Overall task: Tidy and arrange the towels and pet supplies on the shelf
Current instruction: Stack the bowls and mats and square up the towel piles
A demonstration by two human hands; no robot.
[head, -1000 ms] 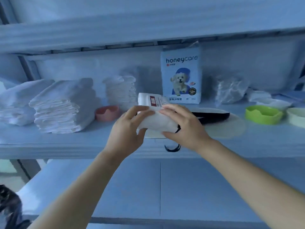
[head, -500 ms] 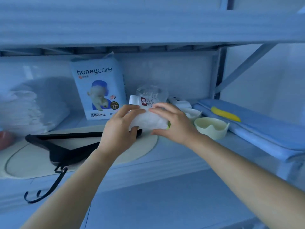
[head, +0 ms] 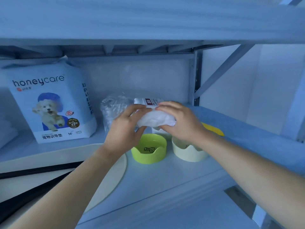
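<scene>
Currently both hands grip one soft white pack [head: 155, 120], held in the air above the middle shelf [head: 165, 182], over the space behind the two bowls. The left hand [head: 125, 129] takes the pack's left end: its fingers are curled over the top surface and the thumb sits beneath. The right hand [head: 180, 123] takes the right end, fingers curled over the top and closing round the edge; its thumb is hidden. A printed label with a red block shows at the pack's far end, above the fingertips. Directly behind the left hand stands a crumpled clear plastic bag [head: 112, 106]. To the left of that bag, a honeycare pet pad bag [head: 49, 103] stands upright against the back wall. Below the hands, a green bowl [head: 149, 156] and a cream bowl [head: 188, 155] sit side by side on the shelf, close together; contact between them cannot be determined. A yellow item [head: 213, 130] lies on a blue cloth [head: 250, 138] at the right, partly covered by the right wrist. A round cream mat [head: 115, 172] lies at the left, with a black hanger [head: 41, 170] on it. White towels [head: 6, 134] show at the left edge.
</scene>
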